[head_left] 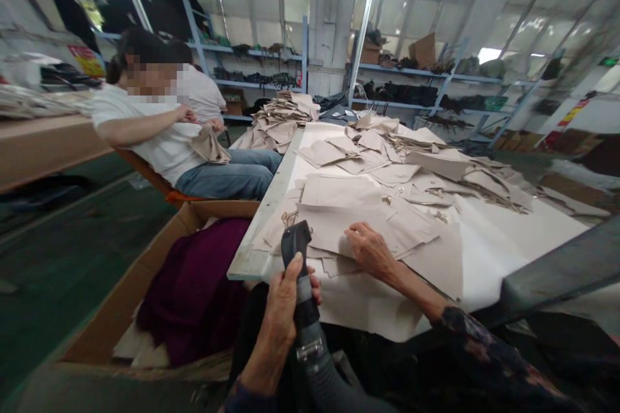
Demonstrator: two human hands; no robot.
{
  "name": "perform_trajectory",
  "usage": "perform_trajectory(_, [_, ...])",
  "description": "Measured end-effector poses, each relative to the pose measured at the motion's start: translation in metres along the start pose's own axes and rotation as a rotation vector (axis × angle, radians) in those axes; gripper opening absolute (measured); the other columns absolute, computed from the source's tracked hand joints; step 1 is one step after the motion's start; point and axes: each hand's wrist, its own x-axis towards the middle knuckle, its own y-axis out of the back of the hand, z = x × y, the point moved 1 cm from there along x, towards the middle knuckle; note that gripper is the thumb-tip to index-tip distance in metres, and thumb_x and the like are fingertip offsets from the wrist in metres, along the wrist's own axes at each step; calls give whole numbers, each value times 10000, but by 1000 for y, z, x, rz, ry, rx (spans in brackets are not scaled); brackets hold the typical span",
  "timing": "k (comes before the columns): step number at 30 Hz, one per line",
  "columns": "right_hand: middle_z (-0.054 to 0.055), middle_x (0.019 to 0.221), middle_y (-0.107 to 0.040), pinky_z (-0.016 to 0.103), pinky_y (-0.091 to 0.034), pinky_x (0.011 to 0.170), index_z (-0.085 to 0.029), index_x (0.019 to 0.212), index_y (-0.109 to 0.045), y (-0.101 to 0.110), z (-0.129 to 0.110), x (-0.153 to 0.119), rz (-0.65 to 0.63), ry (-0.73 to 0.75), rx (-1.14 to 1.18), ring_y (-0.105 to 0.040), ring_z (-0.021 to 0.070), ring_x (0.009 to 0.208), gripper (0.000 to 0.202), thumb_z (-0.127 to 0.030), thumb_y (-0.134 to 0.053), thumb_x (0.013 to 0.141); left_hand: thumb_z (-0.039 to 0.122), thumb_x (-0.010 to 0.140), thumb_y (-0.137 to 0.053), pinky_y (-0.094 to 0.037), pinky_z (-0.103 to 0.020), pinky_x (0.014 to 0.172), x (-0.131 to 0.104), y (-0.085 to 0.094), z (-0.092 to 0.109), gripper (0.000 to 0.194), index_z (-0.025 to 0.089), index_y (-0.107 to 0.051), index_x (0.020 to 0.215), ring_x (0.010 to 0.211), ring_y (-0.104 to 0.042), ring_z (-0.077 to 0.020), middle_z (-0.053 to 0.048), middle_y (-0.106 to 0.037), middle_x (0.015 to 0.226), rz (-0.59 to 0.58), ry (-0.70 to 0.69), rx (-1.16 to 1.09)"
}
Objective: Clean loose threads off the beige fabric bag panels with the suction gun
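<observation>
My left hand (285,300) is wrapped around a black hose nozzle (295,242), its thumb lying along the neck. A grey ribbed hose (322,361) runs from the nozzle down toward my lap. The nozzle's tip is at the near left edge of a pile of beige fabric pieces (339,193). On a flat beige piece (322,226) to the right of the nozzle rests my right hand (371,248), its fingers bent and drawn together. Whatever is between those fingertips, if anything, is hidden. Small metal-looking fittings (289,218) lie among the pieces.
More beige pieces (436,161) cover the white table (484,239). A cardboard box (101,316) with purple cloth (194,290) stands at the left. Beyond it a seated person (145,129) handles beige fabric, with another person behind. A grey bar (557,268) crosses at the right.
</observation>
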Motion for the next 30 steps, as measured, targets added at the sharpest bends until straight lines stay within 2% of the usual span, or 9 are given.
perform_trajectory(6, [121,1032,-616,327,-482,822,-149,986,-648,-4,16,5,104,-37,56,-530,226,987,224,-79,-463,883,476,714,-695,-464,-219,383,30,-22,-3,382,118,-572,664,375,-532,-109,-28,-597,506,-21,50,-3])
perform_trajectory(11, [161,1182,-568,392,-410,966,-98,1183,-570,-5,22,30,137,-36,22,-470,265,1134,319,-137,-528,870,500,710,-691,-458,-212,385,29,-24,6,395,120,-587,727,398,-548,-115,-21,-615,533,40,-85,20])
perform_trajectory(14, [178,1237,-545,448,-357,1000,-78,1283,-493,-8,23,56,55,-48,-27,-438,297,1184,488,-181,-622,824,525,734,-660,-449,-207,385,21,-18,11,410,122,-588,764,405,-550,-114,-18,-624,554,124,-163,46])
perform_trajectory(15, [169,1190,-570,438,-372,974,-83,1255,-516,-9,22,63,0,-64,-31,-470,292,1140,468,-195,-638,817,529,740,-652,-445,-207,384,18,-16,12,413,122,-587,774,406,-549,-114,-16,-625,558,141,-170,49])
perform_trajectory(17, [137,1042,-615,387,-419,876,-102,1105,-602,-13,18,71,-103,-80,-44,-531,259,992,287,-195,-621,834,522,747,-646,-436,-203,381,13,-12,15,408,121,-584,790,412,-548,-114,-13,-623,561,161,-171,56])
perform_trajectory(19, [125,953,-615,347,-429,772,-113,964,-641,-18,9,70,-140,-2,-90,-533,238,903,138,-145,-538,878,507,754,-642,-425,-196,379,9,-8,17,393,123,-584,809,418,-548,-114,-10,-623,562,167,-168,68])
perform_trajectory(23, [137,906,-593,349,-399,669,-74,910,-652,-28,-20,45,-65,280,-172,-492,239,859,261,-26,-395,895,504,762,-629,-415,-196,377,7,-4,18,387,125,-586,831,417,-542,-115,-5,-616,557,170,-165,93])
perform_trajectory(26, [141,896,-578,367,-384,639,-56,876,-651,-33,-36,29,-14,309,-189,-467,244,821,247,2,-412,852,509,756,-633,-421,-199,386,10,-2,16,394,125,-588,830,421,-544,-113,-4,-615,565,158,-158,93])
perform_trajectory(30, [139,870,-560,377,-375,639,-67,819,-655,-37,-44,22,-7,280,-181,-447,253,830,214,19,-459,801,545,746,-629,-425,-202,391,11,-2,14,425,127,-591,815,416,-538,-110,-4,-609,562,168,-125,98])
